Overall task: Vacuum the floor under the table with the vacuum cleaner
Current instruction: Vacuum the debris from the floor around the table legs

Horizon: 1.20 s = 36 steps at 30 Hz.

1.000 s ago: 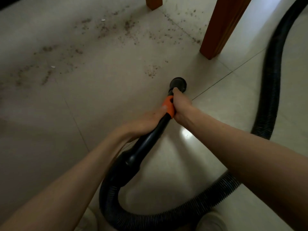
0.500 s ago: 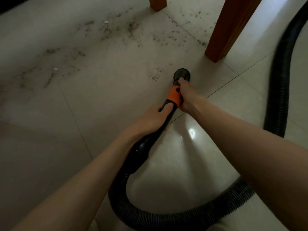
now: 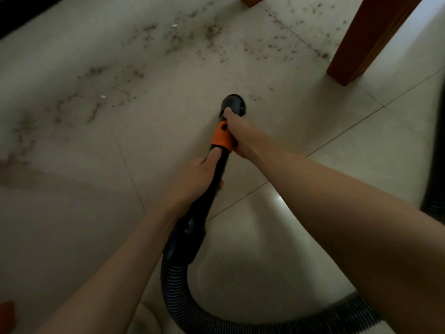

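I hold a black vacuum wand with an orange collar (image 3: 222,138). Its round nozzle (image 3: 233,104) presses on the pale tiled floor (image 3: 72,213). My right hand (image 3: 240,133) grips the wand at the orange collar, just behind the nozzle. My left hand (image 3: 195,179) grips the black tube lower down. The ribbed black hose (image 3: 192,307) curls back below my arms and runs off to the right. Dark crumbs and dust (image 3: 115,75) lie scattered ahead and to the left of the nozzle, with a few specks (image 3: 255,97) just to its right.
A brown wooden table leg (image 3: 361,42) stands at the upper right, close to the nozzle. A second leg (image 3: 251,0) shows at the top edge. More hose (image 3: 437,165) runs down the right edge. A dark edge (image 3: 19,18) fills the top left corner.
The nozzle has slid forward and left over the small crumb patch that lay ahead of it. Both hands kept their grip on the wand.
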Tool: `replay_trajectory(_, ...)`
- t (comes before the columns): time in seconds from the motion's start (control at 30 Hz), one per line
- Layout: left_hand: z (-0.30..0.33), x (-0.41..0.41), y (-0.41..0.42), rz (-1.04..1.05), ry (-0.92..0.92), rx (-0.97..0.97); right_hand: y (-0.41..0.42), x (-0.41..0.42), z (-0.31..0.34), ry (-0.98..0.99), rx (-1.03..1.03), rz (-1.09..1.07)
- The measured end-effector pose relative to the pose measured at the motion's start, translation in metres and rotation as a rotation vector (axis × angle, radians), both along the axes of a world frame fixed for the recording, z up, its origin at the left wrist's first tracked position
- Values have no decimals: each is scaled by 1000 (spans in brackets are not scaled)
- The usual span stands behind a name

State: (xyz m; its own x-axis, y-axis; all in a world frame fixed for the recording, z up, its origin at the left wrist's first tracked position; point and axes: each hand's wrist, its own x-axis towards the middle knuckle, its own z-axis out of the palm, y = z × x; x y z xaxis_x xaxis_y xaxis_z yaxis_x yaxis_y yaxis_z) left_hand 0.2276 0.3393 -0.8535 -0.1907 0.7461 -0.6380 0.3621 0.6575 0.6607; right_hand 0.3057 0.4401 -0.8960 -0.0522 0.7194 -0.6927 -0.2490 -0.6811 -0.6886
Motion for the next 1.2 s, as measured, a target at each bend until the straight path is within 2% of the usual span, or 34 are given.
replay_trajectory(0.23,7,2,20,-50,17,6,13,2,1,156,-69,-53)
replay_trajectory(0.53,12,9,54,-146,205,68,26,3,5,245,-36,-134)
replay_trajectory(0.9,11,6,29,-190,138,-10,7,8,-3,130,-37,-100)
replay_trajectory(1.2,15,36,52,-283,152,8,18,32,3,36,23,-295)
